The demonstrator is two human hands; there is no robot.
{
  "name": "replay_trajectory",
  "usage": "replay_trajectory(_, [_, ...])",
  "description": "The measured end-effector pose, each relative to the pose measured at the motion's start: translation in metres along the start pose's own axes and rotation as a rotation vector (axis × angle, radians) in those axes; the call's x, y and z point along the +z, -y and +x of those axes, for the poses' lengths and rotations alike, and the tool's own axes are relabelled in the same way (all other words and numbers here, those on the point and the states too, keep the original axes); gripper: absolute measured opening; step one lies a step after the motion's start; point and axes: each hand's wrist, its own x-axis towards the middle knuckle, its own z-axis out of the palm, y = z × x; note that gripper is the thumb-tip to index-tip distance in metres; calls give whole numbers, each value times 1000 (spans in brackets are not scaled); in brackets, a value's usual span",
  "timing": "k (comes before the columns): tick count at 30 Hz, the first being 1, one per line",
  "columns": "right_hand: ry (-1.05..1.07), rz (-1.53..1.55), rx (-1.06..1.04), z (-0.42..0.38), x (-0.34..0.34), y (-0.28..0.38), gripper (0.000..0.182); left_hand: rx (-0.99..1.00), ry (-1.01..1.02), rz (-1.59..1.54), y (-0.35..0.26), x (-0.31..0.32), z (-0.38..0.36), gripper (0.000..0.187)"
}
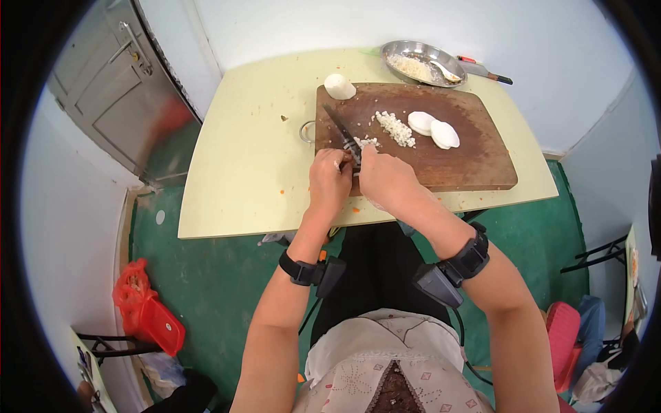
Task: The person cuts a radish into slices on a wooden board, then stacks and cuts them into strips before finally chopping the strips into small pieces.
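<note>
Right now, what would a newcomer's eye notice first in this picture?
Probably the brown wooden cutting board on the pale yellow table, where both hands meet at its near left edge: the right hand and left hand around a dark-bladed knife. Beyond it lie finely chopped white pieces and two white round slices.

A home kitchen corner: cutting board (441, 148), knife (342, 129), steel plate (421, 62).

A steel bowl (421, 62) with pale bits and a spoon (446, 71) sits at the far edge of the pale yellow tabletop (241, 158). A red-handled tool (485, 70) lies beside it. On the green floor (213, 275) lies a red bag (144, 310). A grey door (110, 89) stands left.
</note>
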Motion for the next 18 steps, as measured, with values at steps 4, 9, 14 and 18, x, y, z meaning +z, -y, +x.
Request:
replay_trajectory(4, [143, 31, 78, 12, -26, -1, 21, -86, 43, -25, -1, -4, 1, 10])
replay_trajectory(9, [269, -14, 50, 26, -50, 0, 24, -58, -91, -73, -2, -6, 1, 16])
replay_trajectory(14, [71, -121, -69, 11, -32, 1, 19, -13, -20, 30, 2, -11, -12, 21])
replay_trajectory(18, [-3, -101, -110, -2, -23, -1, 19, 66, -22, 39, 4, -10, -13, 21])
